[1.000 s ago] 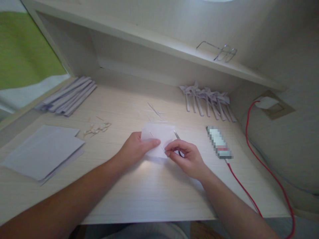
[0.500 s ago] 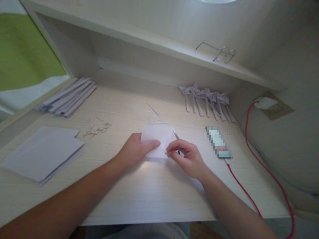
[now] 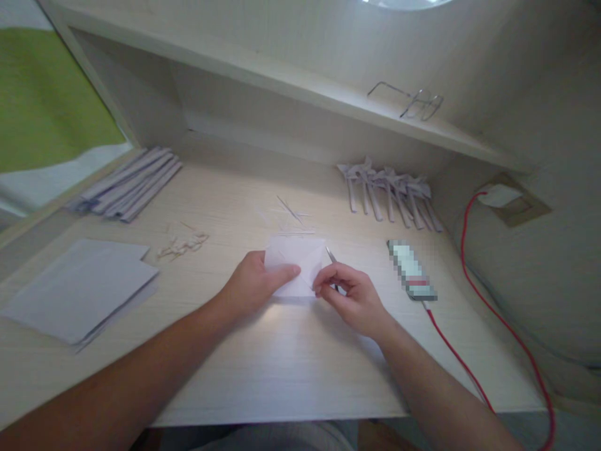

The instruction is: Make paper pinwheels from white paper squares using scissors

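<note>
A small white folded paper lies on the pale wooden desk in the middle. My left hand holds its left side, thumb pressed on top. My right hand pinches the paper's lower right corner. A thin metal tool, possibly scissors or tweezers, lies under my right hand with its tip poking out toward the back.
A stack of white sheets lies front left, folded strips back left, folded paper pieces back right. Paper scraps and slivers lie mid-desk. A phone with a red cable is at right. Glasses rest on the shelf.
Both hands stay on the paper; the right fingers have shifted slightly along its lower right corner. The view has drifted a little.
</note>
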Tool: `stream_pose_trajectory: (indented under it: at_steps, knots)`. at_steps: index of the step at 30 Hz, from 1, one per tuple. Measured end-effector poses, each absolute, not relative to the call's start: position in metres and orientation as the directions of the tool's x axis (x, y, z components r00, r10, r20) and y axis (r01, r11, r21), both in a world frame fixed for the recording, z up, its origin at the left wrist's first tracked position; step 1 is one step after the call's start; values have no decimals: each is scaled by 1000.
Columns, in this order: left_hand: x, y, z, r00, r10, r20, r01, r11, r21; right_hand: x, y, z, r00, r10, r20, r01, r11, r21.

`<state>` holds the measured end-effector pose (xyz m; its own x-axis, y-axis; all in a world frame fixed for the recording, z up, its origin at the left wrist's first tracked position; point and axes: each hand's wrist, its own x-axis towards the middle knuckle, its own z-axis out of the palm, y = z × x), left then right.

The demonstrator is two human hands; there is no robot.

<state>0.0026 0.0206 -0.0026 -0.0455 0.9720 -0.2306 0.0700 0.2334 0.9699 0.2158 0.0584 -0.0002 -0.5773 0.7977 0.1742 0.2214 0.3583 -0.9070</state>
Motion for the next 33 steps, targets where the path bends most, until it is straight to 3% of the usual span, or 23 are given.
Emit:
stream_pose_trajectory:
  at_steps: [2, 5, 9, 13, 25, 33]
  knots:
    - [2, 21, -2, -64, 971, -232, 72, 236, 969, 220, 63, 4, -547, 824, 144, 289, 348, -892]
    - [-1, 22, -2, -104, 967, -233, 15, 236, 972, 235, 77, 12, -415, 907, 71, 525, 302, -796]
    - [-3, 24, -4, -151, 957, -249, -71, 241, 968, 257, 95, 17, -326, 934, -145, 854, 225, -470]
    - [-2, 26, -5, -182, 949, -256, -141, 233, 962, 261, 97, 16, -270, 926, -264, 948, 207, -244]
    - [-2, 28, -6, -216, 947, -236, -245, 182, 952, 260, 95, 20, -241, 936, -258, 957, 186, -221]
    - [2, 27, -3, -210, 938, -275, -332, 196, 923, 261, 93, 21, -212, 947, -243, 975, 185, -126]
